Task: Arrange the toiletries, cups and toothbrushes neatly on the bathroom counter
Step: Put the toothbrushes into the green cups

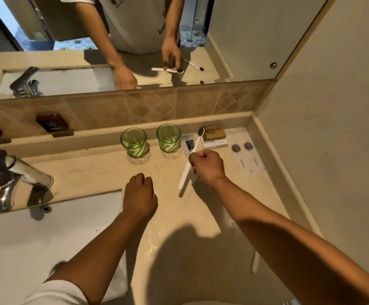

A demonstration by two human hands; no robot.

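My right hand (207,166) grips a white toothbrush (193,155) around mid-handle. The brush is tilted, with its dark bristle head up by the right green glass cup (168,137). The left green glass cup (133,142) stands upright beside that one, near the back ledge. My left hand (140,195) rests on the beige counter (95,170) by the sink's corner, fingers loosely curled and holding nothing. A second white toothbrush (255,264) lies at the counter's right edge, partly hidden by my right forearm.
A brown soap box (215,132) sits on small white boxes (214,143) in the back right corner, next to two wrapped packets with grey discs (243,148). A black-and-white sachet (189,144) lies behind the held brush. The tap (14,172) and white sink (36,238) fill the left.
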